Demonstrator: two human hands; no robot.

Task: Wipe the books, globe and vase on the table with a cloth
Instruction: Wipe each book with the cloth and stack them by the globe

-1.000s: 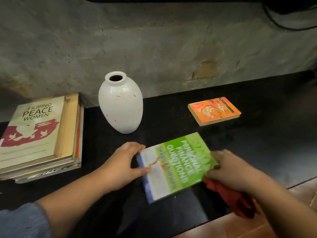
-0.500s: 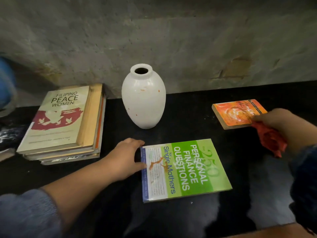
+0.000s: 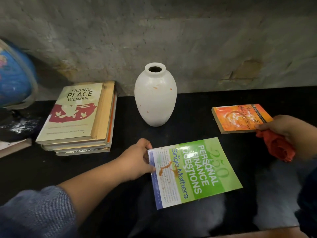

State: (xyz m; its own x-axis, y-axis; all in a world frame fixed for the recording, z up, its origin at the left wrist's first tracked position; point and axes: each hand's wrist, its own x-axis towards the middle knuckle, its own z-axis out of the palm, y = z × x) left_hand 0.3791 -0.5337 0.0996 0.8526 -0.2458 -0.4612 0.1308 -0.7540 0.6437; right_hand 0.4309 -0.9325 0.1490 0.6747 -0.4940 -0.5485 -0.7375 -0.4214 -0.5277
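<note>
A green and white book [image 3: 193, 170] lies flat on the black table [image 3: 188, 117]. My left hand [image 3: 137, 160] grips its left edge. My right hand [image 3: 289, 133] holds a bunched red cloth [image 3: 276, 148] at the near right corner of a small orange book [image 3: 240, 117]. A white vase [image 3: 155, 95] with orange specks stands upright at the back centre. A stack of books [image 3: 77, 117] with "Filipino Peace Women" on top sits to the left. A blue globe [image 3: 13, 76] shows at the far left edge.
A rough grey wall [image 3: 171, 40] runs directly behind the table. The globe's dark base [image 3: 15, 127] and the corner of another book [image 3: 13, 148] lie left of the stack. The table's front edge [image 3: 274, 229] is near the bottom right.
My right hand with the red cloth left the green book and moved right and back to the orange book. My left hand stayed on the green book. The view shifted left, revealing the globe.
</note>
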